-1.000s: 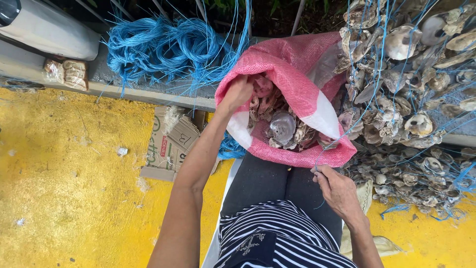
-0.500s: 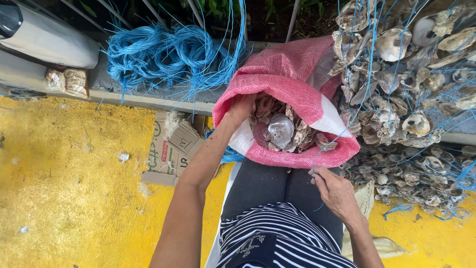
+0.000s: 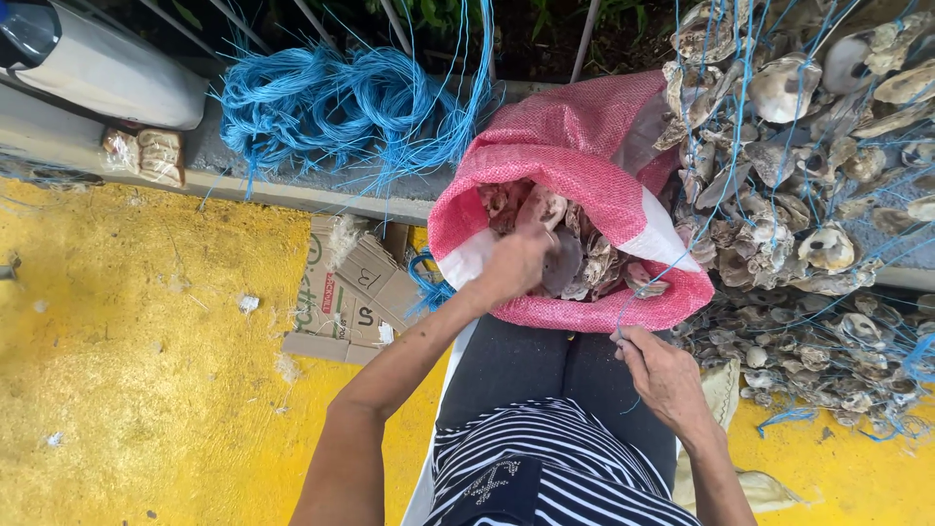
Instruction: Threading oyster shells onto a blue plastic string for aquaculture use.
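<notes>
Left hand (image 3: 516,261) reaches into the mouth of the pink woven sack (image 3: 575,146), fingers curled around an oyster shell (image 3: 563,263) among the shells there. Right hand (image 3: 662,375) sits below the sack's rim, pinching a thin blue string (image 3: 672,268) that runs up and away from it. Strung shell pile (image 3: 808,195) lies right of that hand. Blue cord bundle (image 3: 341,107) lies up-left of the left hand; flattened cardboard (image 3: 351,292) just left of its forearm.

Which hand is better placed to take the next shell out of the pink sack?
Left. The left hand is already inside the pink sack on the shells; the right hand pinches a blue string outside.
</notes>
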